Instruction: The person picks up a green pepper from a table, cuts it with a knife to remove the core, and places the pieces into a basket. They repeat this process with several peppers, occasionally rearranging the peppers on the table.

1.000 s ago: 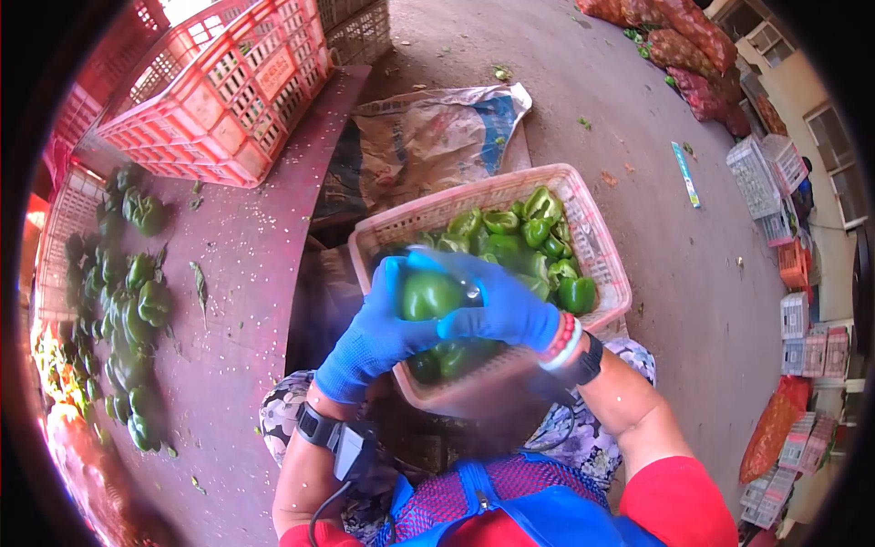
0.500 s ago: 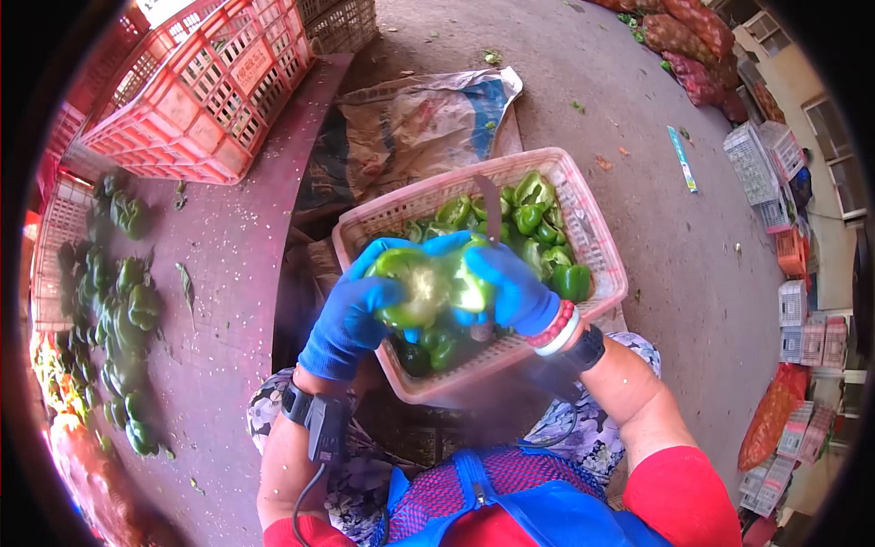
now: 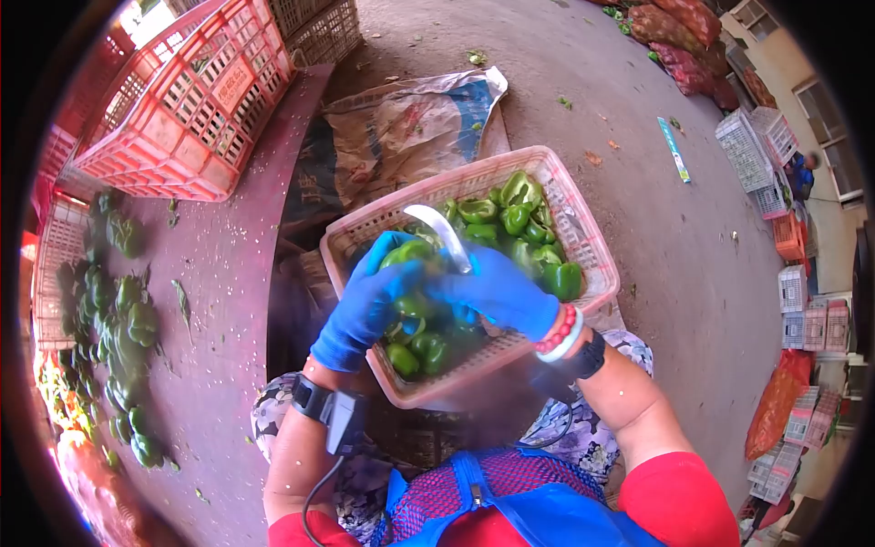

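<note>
Both hands wear blue gloves and meet above a pink plastic crate (image 3: 579,196). Closed around a green bell pepper (image 3: 408,252) is my left hand (image 3: 369,305); its fingers partly cover the pepper. In my closed right hand (image 3: 501,290) is a knife (image 3: 444,232), its curved, shiny blade pointing up and to the left; the handle is hidden in the glove. Cut green bell peppers (image 3: 522,191) lie in the crate beneath the hands, some with hollow insides showing.
Whole green peppers (image 3: 128,328) are piled on the purple surface (image 3: 219,319) at left. A red crate (image 3: 205,109) stands at upper left. A crumpled sack (image 3: 392,128) lies beyond the pink crate. Filled mesh bags (image 3: 679,36) and stacked crates (image 3: 752,150) line the right side.
The two pale, open pepper parts between my hands have gone from sight. My right hand has turned, so the blade now tilts left and catches light. The view has shifted slightly.
</note>
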`<state>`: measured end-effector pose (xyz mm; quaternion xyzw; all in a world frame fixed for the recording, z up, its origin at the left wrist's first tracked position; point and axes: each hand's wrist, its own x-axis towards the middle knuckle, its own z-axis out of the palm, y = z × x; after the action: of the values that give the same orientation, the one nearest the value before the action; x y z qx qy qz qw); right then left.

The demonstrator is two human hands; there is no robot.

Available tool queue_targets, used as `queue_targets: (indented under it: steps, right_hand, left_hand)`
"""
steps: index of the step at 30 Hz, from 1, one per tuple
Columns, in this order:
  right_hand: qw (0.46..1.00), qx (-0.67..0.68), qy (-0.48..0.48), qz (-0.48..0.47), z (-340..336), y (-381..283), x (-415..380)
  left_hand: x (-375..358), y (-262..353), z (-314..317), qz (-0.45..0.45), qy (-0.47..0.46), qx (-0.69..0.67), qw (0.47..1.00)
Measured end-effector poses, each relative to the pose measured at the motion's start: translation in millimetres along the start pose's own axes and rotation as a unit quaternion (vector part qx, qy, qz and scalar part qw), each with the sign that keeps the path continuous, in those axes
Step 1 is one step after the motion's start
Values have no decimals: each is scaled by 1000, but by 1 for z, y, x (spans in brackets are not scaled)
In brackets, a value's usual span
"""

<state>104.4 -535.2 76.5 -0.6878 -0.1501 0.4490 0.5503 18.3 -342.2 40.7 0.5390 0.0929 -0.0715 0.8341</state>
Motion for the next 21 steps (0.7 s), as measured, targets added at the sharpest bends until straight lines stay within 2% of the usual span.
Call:
queue_targets:
  steps: [1,2,3,6,7,10,13,15,17,20,21]
  right_hand:
    - [999,42,6,-26,3,8,6]
    - [995,82,12,-52,6,21,15]
    - [989,122,16,-78,9,23,19]
    - [986,98,22,-129,10,21,19]
    - [991,70,21,-108,8,16,18]
    - [999,6,15,-40,2,7,21]
    - [992,-81,75,-64,14,-8,16]
    - [986,-89,124,-72,23,-7,19]
    - [960,-136,178,-166,28,18,35]
    - [888,-288,294,-207,42,28,35]
    - [886,-294,286,-216,44,30,37]
  left_hand:
    - [3,0,5,14,13,23,1000]
    - [2,4,8,-11,26,10,1000]
    - [4,3,6,47,24,77,996]
    - [10,2,1,180,23,245,953]
    - [11,4,1,217,29,293,931]
    - [13,1,18,194,128,236,944]
    - [10,4,31,137,160,181,961]
    - [13,1,31,149,197,176,953]
    - [17,-6,28,163,219,189,943]
    - [19,-8,25,189,238,195,933]
    - [19,-9,24,185,245,209,928]
